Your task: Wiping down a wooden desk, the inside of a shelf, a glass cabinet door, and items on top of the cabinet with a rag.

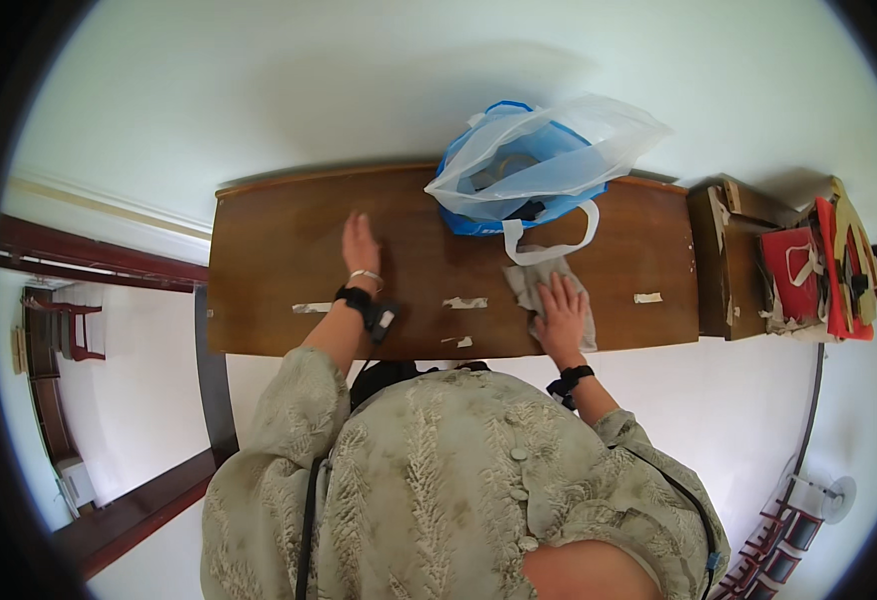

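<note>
My right hand (561, 315) lies flat on a grey cloth (531, 283), fingers a little spread, pressing it to a brown wooden tabletop (289, 240) near the front edge. Part of the cloth is hidden under the palm. Over the left part of the tabletop, my left hand (360, 243) is held edge-on with its fingers stretched out and nothing visible in it. Whether it touches the wood I cannot tell. Just behind the cloth stands a blue bag (454, 215) with a clear plastic liner; its white handle (591, 235) hangs down onto the cloth's far end.
Pale torn paper scraps (466, 302) stick to the tabletop's front part. A wooden box (724, 265) adjoins the right end, beside a red bag (791, 270). A white wall (309, 110) rises behind. At the lower right are dark red chairs (794, 530) and a white fan (841, 500).
</note>
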The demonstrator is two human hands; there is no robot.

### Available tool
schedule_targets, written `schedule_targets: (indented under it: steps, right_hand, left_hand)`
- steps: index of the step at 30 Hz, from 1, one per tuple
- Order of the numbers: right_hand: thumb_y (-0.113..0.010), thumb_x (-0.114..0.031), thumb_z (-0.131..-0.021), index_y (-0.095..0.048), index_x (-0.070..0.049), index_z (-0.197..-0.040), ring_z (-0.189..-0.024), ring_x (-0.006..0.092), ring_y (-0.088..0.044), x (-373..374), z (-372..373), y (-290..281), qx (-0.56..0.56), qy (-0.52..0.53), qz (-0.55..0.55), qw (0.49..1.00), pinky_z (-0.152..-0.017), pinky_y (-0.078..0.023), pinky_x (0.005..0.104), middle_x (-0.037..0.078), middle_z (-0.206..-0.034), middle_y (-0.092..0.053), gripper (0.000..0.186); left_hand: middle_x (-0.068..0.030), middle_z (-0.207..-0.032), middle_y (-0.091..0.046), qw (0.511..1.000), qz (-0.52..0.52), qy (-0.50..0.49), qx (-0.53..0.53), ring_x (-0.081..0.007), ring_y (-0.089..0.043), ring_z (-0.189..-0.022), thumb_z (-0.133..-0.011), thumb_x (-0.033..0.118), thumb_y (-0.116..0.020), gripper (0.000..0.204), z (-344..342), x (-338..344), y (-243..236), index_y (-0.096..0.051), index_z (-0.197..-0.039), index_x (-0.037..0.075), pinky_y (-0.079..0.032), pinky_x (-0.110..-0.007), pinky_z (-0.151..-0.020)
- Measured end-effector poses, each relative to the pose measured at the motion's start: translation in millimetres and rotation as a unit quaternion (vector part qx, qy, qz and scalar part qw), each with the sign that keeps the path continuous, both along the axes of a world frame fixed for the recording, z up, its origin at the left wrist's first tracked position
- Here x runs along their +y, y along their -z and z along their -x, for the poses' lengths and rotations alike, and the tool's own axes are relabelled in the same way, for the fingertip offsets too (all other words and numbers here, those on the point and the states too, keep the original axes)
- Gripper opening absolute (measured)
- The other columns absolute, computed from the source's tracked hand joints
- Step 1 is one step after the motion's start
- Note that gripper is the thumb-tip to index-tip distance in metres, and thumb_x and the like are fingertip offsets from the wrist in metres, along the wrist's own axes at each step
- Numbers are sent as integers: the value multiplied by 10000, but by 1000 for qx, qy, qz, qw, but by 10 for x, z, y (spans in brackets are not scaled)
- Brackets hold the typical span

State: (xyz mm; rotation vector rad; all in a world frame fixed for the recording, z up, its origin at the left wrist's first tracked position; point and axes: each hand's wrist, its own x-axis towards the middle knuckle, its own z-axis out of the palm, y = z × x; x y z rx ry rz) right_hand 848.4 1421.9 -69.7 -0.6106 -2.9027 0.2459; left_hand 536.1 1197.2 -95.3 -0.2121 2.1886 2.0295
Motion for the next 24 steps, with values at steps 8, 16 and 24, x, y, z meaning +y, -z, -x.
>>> schedule_targets:
  steps: [8, 16, 24]
  right_hand:
    - [-705, -203, -712, -507, -158, -1306, -1373, 299, -288, -684, 1053, 17, 36, -200, 66, 977, -1102, -218, 575, 83, -1476, -357, 628]
    - [-611, -288, -833, -476, -151, -1343, -1399, 339, -224, -1303, 2260, 218, 19, -166, 41, 985, -1090, -184, 620, 138, -1507, -285, 546]
    - [-583, -333, -863, -436, -149, -1378, -1396, 343, -231, -1879, 3297, 318, 19, -102, 1, 995, -1075, -186, 637, 128, -1509, -291, 567]
  left_hand:
    - [-235, -1191, -602, 887, 399, -228, 46, -399, -547, -1118, -935, 359, -503, 458, 134, -2375, 252, -592, -1208, 2, -424, -461, -976]
    - [-67, -1383, -479, 777, 510, -350, -117, -308, -423, -1274, -921, 498, -459, 529, 384, -3600, 226, -485, -1352, 193, -387, -551, -971]
    - [-129, -1199, -630, 847, 476, -132, -197, -342, -581, -1113, -956, 586, -246, 611, 802, -4237, 310, -616, -1190, 160, -441, -472, -935]
